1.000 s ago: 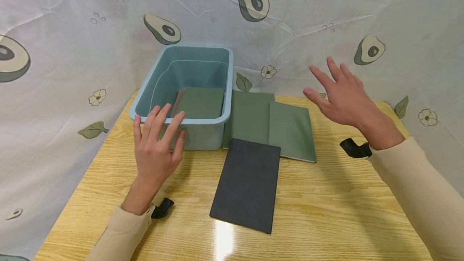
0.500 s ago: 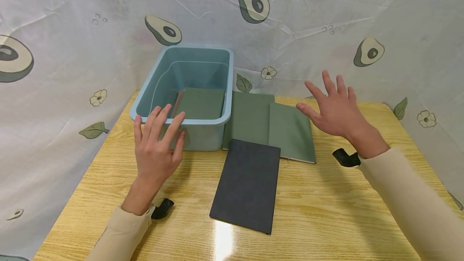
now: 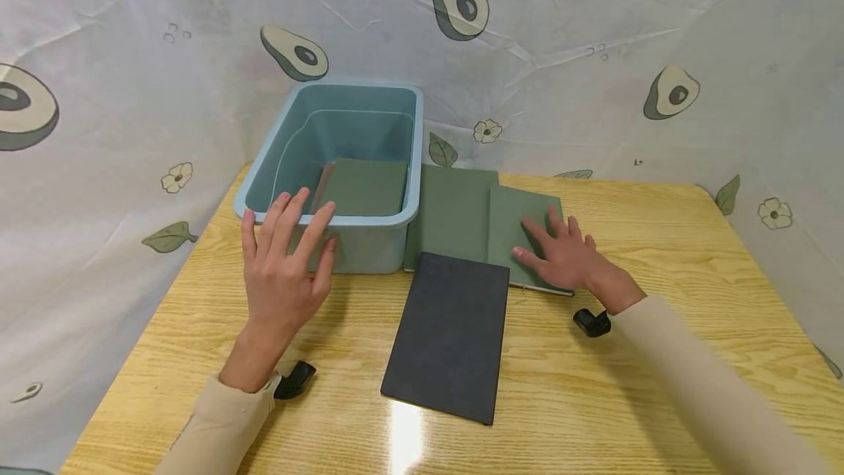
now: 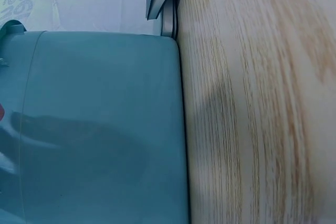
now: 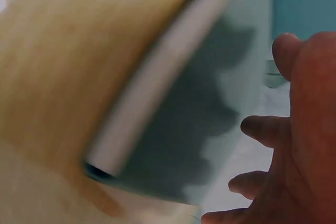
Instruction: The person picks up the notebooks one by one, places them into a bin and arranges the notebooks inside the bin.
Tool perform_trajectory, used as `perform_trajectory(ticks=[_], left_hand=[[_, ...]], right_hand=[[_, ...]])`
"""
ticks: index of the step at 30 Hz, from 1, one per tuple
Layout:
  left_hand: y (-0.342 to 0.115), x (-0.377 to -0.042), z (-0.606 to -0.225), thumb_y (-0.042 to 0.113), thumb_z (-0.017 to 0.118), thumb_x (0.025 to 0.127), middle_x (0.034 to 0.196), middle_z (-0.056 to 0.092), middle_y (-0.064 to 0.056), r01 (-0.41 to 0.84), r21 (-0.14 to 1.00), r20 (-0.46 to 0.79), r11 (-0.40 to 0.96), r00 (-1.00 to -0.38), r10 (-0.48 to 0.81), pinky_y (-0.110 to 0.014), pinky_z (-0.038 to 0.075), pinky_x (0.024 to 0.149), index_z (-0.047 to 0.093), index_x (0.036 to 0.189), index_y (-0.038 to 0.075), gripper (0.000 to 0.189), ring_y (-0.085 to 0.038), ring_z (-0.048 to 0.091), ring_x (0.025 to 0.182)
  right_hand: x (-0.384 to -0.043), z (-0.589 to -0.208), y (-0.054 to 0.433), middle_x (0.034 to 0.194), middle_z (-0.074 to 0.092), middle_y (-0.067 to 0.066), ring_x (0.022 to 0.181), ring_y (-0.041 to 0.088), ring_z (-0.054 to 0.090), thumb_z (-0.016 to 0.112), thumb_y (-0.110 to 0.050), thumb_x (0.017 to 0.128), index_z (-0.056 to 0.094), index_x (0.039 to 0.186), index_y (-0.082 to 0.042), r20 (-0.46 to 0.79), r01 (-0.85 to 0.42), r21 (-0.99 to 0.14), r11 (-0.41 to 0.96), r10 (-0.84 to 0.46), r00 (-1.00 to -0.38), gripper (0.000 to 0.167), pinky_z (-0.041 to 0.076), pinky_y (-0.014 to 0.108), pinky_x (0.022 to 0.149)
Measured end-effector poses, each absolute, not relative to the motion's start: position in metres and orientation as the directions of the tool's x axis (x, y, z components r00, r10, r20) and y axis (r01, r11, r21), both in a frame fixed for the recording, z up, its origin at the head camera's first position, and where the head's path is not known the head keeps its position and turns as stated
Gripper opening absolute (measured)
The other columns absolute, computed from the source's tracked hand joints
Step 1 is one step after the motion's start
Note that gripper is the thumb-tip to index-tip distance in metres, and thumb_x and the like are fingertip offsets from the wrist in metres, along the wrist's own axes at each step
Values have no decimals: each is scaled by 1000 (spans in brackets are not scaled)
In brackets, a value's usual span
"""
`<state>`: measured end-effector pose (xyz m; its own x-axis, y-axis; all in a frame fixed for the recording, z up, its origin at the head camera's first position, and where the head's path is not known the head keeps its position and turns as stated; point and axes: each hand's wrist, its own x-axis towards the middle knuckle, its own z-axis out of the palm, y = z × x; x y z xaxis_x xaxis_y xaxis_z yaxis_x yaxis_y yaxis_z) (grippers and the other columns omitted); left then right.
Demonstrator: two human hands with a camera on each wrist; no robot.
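My left hand (image 3: 280,277) rests its spread fingers over the near rim of a light blue plastic bin (image 3: 414,167). The bin's side wall (image 4: 105,103) fills much of the left wrist view. Inside the bin lies a green notebook (image 3: 369,185), partly covering something reddish-brown. My right hand (image 3: 565,256), fingers spread, is over the rightmost green notebook (image 3: 514,215) and holds nothing. The right wrist view has this notebook's green cover (image 5: 173,129) and pale page edge, with the hand's shadow on the cover. A second green notebook (image 3: 455,211) lies between it and the bin.
In front of the green notebooks a black notebook (image 3: 445,336) lies slightly askew, overlapping their near edges. All stand on a wood-grain table (image 3: 593,387). A pale cloth backdrop (image 3: 547,94) with avocado prints rises behind the table and along its left side.
My right hand has come down and to the left, from above the table's right side to over the rightmost green notebook. The left hand, bin and notebooks keep their places.
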<state>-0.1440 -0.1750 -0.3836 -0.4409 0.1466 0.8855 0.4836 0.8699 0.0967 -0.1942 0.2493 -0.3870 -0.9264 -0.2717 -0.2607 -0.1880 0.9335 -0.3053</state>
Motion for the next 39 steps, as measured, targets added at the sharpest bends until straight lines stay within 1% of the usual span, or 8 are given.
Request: perform_trajectory(ticks=[3,8,15,22,27,30,35,39], left_hand=[[-175,-144,-383,18,68,97,151,63,-17,488,99,884,867,-443,148,-72,28,122,68,143,18,47,-42,55,142],[-175,-144,-384,18,68,97,151,63,-17,487,95,885,868,-440,150,-72,28,121,68,144,19,48,-42,55,141],[-176,-144,-385,19,66,98,152,62,-17,483,92,884,871,-442,152,-72,28,121,67,145,19,47,-41,55,142],[-175,-144,-385,18,67,97,151,63,-17,487,101,884,867,-445,147,-73,27,122,67,144,19,47,-41,55,142],[-176,-144,-385,17,68,97,151,62,-17,490,112,880,865,-454,143,-72,27,122,68,143,19,47,-41,54,142],[-176,-144,-386,17,68,97,151,62,-17,490,112,880,864,-453,143,-73,27,122,68,144,19,47,-41,54,142],[-176,-144,-387,18,68,97,152,62,-17,491,110,880,864,-452,144,-73,26,122,67,144,19,47,-42,54,142],[-176,-144,-387,18,68,97,152,62,-17,494,114,882,862,-450,141,-72,25,123,67,145,19,48,-42,54,142]], right_hand=[[-193,-398,249,175,-3,34,155,71,2,40,-55,112,16,171,-11,-274,-184,-318,930,-275,-921,78,14,87,116],[-191,-409,248,175,-4,34,152,74,4,37,-55,112,11,172,-11,-251,-184,-330,926,-274,-928,79,17,87,115],[-188,-414,246,174,1,36,151,75,7,42,-51,112,17,171,-7,-184,-188,-350,918,-264,-947,77,18,86,115],[-190,-411,242,170,9,42,155,69,11,54,-43,109,28,166,1,-144,-170,-410,896,-247,-958,77,17,79,123],[-193,-406,237,169,7,44,153,71,13,61,-45,105,31,165,1,-162,-101,-475,874,-200,-966,82,24,80,119],[-195,-404,235,170,5,43,154,69,13,66,-45,102,32,165,1,-170,-55,-519,853,-166,-971,85,27,79,118],[-198,-401,234,173,2,38,159,62,10,74,-38,98,33,165,0,-157,33,-605,796,-78,-985,87,29,73,121],[-198,-398,237,177,0,29,163,54,11,74,-30,99,32,166,-3,-156,130,-714,688,24,-987,84,34,69,121]])
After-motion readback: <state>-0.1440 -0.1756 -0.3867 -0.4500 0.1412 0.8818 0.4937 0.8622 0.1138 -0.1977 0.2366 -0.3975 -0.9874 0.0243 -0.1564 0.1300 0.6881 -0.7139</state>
